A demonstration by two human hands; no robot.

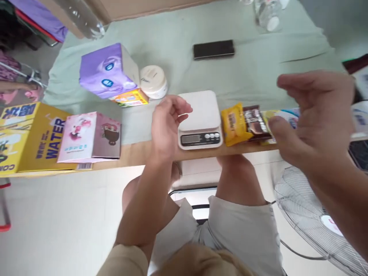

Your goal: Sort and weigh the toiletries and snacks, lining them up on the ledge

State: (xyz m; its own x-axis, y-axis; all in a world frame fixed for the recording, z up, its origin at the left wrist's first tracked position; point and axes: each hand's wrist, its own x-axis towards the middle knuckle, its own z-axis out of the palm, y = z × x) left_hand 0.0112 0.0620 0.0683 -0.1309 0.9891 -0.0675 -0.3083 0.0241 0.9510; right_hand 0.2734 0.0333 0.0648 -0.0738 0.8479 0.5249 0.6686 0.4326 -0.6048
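A white kitchen scale (200, 119) with a dark display sits at the table's near edge. My left hand (166, 124) hovers just left of it, fingers loosely curled and apart, holding nothing. My right hand (313, 115) is raised at the right, fingers spread, empty, above a yellow-and-white packet (283, 117). Between the scale and that hand lie a yellow snack packet (234, 124) and a brown chocolate packet (256, 122).
On the green tablecloth (258, 73) lie a black phone (213, 49), a white jar (153, 81), a purple tissue box (107, 71), a small yellow box (130, 98), a pink box (90, 137) and a yellow WATER carton (31, 140). A fan (313, 218) stands at the lower right.
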